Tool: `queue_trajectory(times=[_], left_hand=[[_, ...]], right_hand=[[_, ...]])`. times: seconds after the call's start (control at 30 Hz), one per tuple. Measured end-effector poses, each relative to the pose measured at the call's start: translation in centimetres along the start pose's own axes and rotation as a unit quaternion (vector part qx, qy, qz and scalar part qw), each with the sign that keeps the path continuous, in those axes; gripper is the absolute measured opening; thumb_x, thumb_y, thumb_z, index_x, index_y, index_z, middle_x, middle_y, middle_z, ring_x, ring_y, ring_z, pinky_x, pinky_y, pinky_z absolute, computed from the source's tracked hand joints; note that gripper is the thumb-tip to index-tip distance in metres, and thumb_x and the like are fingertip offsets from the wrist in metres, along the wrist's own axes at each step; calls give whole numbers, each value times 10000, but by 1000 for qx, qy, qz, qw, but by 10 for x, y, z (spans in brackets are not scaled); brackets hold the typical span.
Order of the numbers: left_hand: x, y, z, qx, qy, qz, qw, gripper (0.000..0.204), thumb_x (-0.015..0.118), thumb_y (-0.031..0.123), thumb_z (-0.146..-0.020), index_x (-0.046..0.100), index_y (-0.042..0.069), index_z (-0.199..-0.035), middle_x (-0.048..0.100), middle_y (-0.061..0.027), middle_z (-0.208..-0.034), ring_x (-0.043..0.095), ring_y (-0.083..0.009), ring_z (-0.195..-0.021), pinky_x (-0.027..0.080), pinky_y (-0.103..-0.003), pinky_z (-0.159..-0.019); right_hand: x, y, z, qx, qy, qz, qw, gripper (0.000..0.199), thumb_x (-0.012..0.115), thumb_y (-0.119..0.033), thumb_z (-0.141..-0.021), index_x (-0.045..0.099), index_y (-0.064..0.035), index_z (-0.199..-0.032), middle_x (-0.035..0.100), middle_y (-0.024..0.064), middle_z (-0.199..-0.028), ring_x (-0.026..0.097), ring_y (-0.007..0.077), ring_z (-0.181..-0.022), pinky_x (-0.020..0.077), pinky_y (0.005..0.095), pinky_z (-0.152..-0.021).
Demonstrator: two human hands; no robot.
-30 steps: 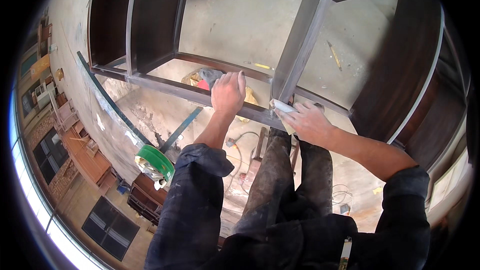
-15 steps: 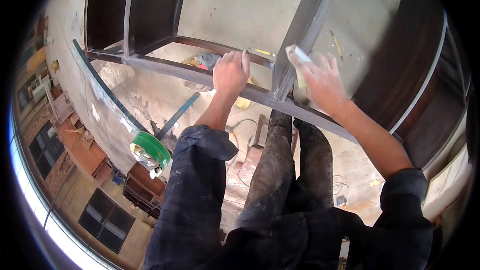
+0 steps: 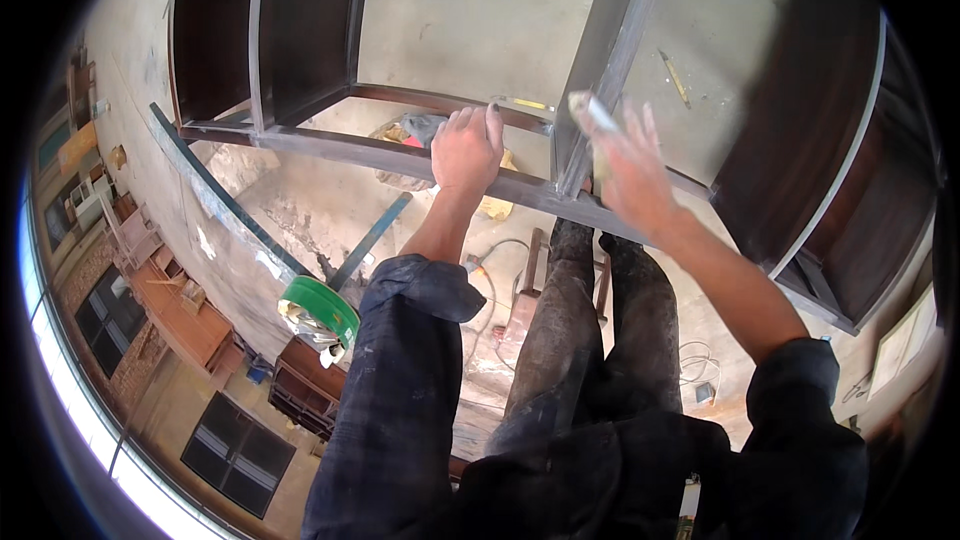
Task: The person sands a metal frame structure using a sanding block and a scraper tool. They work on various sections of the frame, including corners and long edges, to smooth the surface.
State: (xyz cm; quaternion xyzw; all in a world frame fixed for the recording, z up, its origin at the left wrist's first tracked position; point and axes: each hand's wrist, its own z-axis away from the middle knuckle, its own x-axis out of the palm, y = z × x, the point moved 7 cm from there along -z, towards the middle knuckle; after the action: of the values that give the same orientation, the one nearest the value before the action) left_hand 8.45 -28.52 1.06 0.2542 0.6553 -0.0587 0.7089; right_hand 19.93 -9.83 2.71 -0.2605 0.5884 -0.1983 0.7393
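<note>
A dark wooden furniture frame with pale, dusty edges spans the view. My left hand is closed over its front rail, with the thumb up along the top. To the right, a grey-dusted wooden bar meets that rail and runs away from me. Against this bar my right hand grips a folded piece of sandpaper, pale yellowish with a whitish strip. Motion smears these fingers and the sandpaper; the face touching the wood is hidden.
Dark panels stand at the right, more panels at the far left. A green round container with pale scraps lies left of my sleeve, near blue-green bars. A yellow pencil-like stick and a small stool are on the floor.
The whole view has shifted slightly. My right hand, blurred in both frames, has moved a little along the bar with the sandpaper. My left hand keeps its hold on the rail.
</note>
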Motion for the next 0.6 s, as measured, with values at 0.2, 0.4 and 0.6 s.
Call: queue_trajectory(times=[0.2, 0.4, 0.6], left_hand=[[5, -1, 2, -7, -30, -1, 1000, 286, 570, 214, -998, 619, 61, -761, 644, -96, -779, 637, -306, -787, 497, -451, -699], [6, 1, 1, -5, -35, -6, 999, 260, 576, 205, -995, 633, 59, -787, 652, -95, -798, 639, -307, -801, 502, -446, -710], [1, 2, 3, -16, -36, 14, 999, 309, 522, 229, -1036, 639, 17, -844, 659, -147, -826, 637, -361, -811, 503, -483, -716]], right_hand=[[10, -11, 18, -59, -82, 27, 995, 905, 672, 1, -704, 403, -145, -1556, 585, 114, -1408, 443, 480, -1339, 171, 659, -1219], [38, -44, 57, -82, -111, 12, 990, 829, 679, -62, -733, 466, -176, -1527, 577, 60, -1444, 458, 459, -1349, 184, 669, -1216], [-66, 69, -65, -36, 57, 184, 981, 815, 641, -49, -798, 407, -234, -1556, 601, 71, -1411, 426, 408, -1412, 236, 615, -1219]])
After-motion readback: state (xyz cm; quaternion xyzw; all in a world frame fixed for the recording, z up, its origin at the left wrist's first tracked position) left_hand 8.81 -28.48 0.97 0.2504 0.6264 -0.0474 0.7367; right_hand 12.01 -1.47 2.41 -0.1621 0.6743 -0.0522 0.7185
